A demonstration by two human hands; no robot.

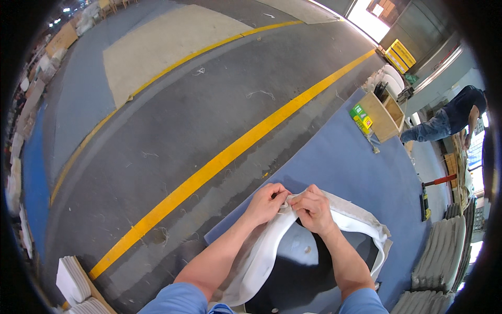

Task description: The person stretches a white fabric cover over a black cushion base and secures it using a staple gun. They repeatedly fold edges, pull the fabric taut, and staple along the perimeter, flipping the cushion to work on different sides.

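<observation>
A black panel (pixel 293 275) lies on a blue-covered table (pixel 361 167) in front of me. White padding (pixel 261 269) is wrapped over its edges, with light grey-beige fabric (pixel 351 206) along the outside. At the panel's far corner, my left hand (pixel 267 204) pinches the gathered fabric between thumb and fingers. Close beside it, my right hand (pixel 312 210) grips the same edge with its fingers curled. Both hands nearly meet there. My right forearm covers part of the panel, whose near end runs out of view.
A wooden box (pixel 380 116) and a green-yellow carton (pixel 361 118) stand at the table's far end. A red-handled tool (pixel 439 181) lies by the right edge. Stacked padded panels (pixel 439 254) are at right, white panels (pixel 73 282) at lower left. A person (pixel 449 119) bends over at far right.
</observation>
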